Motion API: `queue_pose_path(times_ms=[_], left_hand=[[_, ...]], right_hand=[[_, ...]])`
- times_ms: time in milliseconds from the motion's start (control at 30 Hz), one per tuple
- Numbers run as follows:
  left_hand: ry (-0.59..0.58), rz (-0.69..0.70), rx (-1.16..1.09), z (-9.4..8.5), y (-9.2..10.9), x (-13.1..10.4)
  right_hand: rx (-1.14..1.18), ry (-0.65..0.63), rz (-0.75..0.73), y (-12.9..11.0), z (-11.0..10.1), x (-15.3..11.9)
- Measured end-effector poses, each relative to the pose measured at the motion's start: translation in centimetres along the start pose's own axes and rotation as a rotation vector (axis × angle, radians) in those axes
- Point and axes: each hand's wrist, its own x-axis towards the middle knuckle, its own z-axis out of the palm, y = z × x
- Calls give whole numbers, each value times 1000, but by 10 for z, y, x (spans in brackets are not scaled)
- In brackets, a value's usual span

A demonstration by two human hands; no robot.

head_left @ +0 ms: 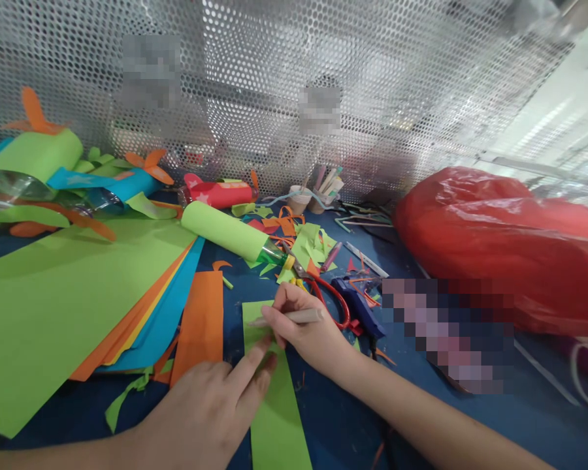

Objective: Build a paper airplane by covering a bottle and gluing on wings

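A light green paper strip (277, 418) lies lengthwise on the blue table in front of me. My left hand (210, 398) rests flat with its fingers stretched out, the fingertips pressing on the strip. In my right hand (304, 326) is a pale marker (304, 316), pinched between thumb and fingers, its tip at the upper part of the strip. Just beyond lies a bottle wrapped in green paper (225, 232), its yellow cap towards my right hand. Red-handled scissors (340, 300) lie right behind that hand, beside a dark blue glue gun (360, 307).
At left are a stack of coloured paper sheets (78, 281), an orange strip (200, 313) and bottles decorated with orange paper propellers (149, 163). Paper scraps (313, 245) and cups of markers (298, 199) stand near the perforated metal wall. A red plastic bag (500, 241) bulges at right.
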Motion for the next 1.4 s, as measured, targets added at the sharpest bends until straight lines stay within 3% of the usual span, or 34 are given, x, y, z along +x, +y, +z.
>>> queue_pose_path(times_ms=[467,667,967,1400], left_hand=[[-8,43,74,3,1,1],[4,23,19,4,2,-1],[-85,51,82,1,1,2],[-123,59,68,-3,0,4]], right_hand=[[-72,-18,-1,6,2,-2],[-235,53,-30,10,0,-1],[-498,183,-96,1,-5,-1],[-528,250,-137,-7,-14,0]])
